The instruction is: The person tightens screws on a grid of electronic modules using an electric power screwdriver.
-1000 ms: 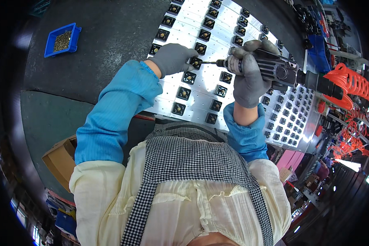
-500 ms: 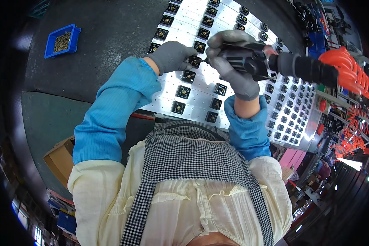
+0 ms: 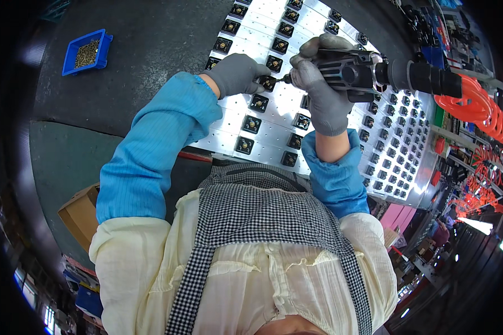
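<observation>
Currently, black block (image 3: 267, 84) between left fingers (image 3: 260, 70) and power driver's (image 3: 349, 73) tip.

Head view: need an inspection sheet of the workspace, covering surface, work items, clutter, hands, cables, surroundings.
Surface: dark worktop, carrying perforated metal sheets.
Work items: black square parts in rows on the sheets; power tool aimed at one part, tip contact unclear; blue bin of small brass-coloured pieces.
Clutter: cardboard box, lower left.
Hands: both gloved; left hand at that part, right hand gripping the tool.
Cables: red coiled hose behind the tool.
Surroundings: pink panels and crowded shelving, right.
</observation>
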### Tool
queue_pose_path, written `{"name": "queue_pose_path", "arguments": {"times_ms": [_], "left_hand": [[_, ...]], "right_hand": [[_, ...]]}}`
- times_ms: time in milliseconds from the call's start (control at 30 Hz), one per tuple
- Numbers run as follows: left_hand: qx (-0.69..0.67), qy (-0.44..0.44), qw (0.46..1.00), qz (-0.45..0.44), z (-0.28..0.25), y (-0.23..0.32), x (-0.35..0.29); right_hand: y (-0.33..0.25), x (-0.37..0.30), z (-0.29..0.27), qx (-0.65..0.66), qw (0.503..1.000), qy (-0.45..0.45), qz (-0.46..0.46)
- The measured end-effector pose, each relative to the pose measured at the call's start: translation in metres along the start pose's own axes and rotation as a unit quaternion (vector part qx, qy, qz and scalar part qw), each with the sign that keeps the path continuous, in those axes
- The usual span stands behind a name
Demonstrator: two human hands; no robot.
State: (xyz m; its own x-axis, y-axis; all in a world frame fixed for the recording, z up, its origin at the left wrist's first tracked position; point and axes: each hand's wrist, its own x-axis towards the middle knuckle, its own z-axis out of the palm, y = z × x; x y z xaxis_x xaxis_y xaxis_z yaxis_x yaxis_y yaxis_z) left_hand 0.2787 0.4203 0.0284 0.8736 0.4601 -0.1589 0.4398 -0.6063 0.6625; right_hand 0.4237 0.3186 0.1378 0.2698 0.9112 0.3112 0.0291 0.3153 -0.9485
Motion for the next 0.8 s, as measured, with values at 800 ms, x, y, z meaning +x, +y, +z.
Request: {"name": "queue_pose_path", "arguments": {"times_ms": [800], "left_hand": [[0.055, -0.019, 0.998, 0.002, -0.002, 0.002, -0.001]], "right_hand": [[0.011, 0.0, 0.004, -0.009, 1.0, -0.01, -0.019]]}}
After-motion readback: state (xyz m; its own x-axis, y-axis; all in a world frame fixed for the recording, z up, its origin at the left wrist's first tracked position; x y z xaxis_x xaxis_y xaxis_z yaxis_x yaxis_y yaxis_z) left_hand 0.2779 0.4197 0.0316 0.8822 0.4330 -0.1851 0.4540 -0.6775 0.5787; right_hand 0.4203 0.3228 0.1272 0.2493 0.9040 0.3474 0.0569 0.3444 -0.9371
